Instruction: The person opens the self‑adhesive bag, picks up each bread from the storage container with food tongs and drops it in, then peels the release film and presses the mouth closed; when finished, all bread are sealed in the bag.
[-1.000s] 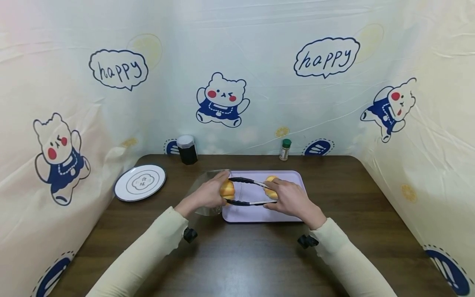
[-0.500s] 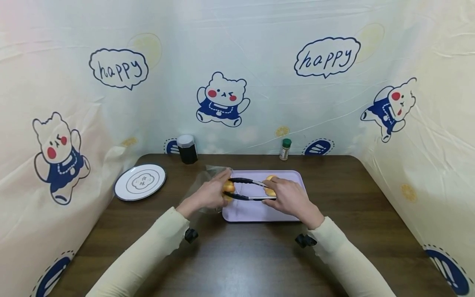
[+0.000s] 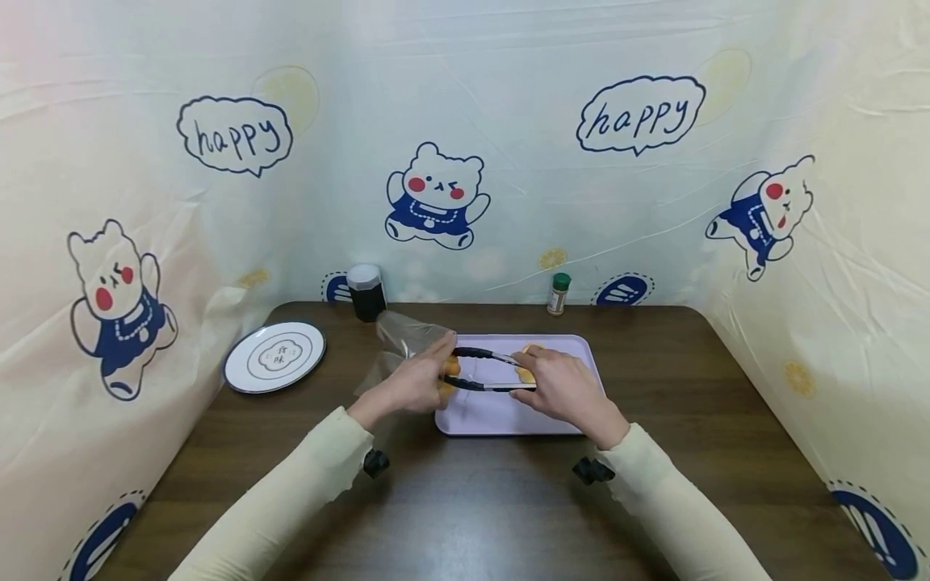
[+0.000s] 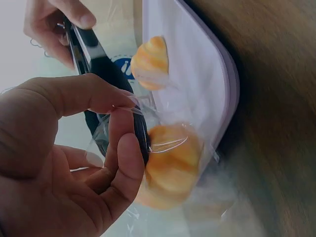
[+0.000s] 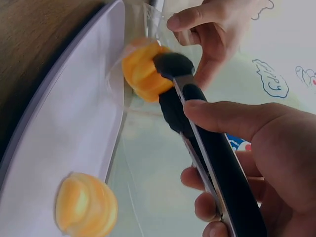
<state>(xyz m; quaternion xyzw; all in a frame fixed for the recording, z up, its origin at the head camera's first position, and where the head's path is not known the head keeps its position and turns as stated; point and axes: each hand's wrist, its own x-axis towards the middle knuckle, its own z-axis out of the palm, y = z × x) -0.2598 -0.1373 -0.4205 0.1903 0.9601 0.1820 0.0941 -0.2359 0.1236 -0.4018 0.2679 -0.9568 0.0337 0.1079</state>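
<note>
My left hand [image 3: 416,381] pinches the edge of a clear plastic bag [image 3: 410,329] above the tray's left end. In my right hand [image 3: 563,383] I grip black-and-silver tongs [image 5: 222,163], whose black tips reach into the bag's mouth. A golden bread roll [image 4: 173,168] lies at those tips, with clear film over part of it. The left hand hides much of this roll in the head view. A second bread roll [image 5: 86,205] sits on the lilac tray [image 3: 501,415], partly behind my right hand in the head view.
A white plate [image 3: 274,357] with a dark rim lies at the table's left edge. Along the back stand a black jar [image 3: 366,292] with a pale lid and a small green-capped shaker [image 3: 559,294]. A printed cloth hangs behind and beside the table.
The tongs' arms have come closer together, and my right hand has shifted slightly left. The loose part of the bag has lifted toward the back, and less of the left roll shows.
</note>
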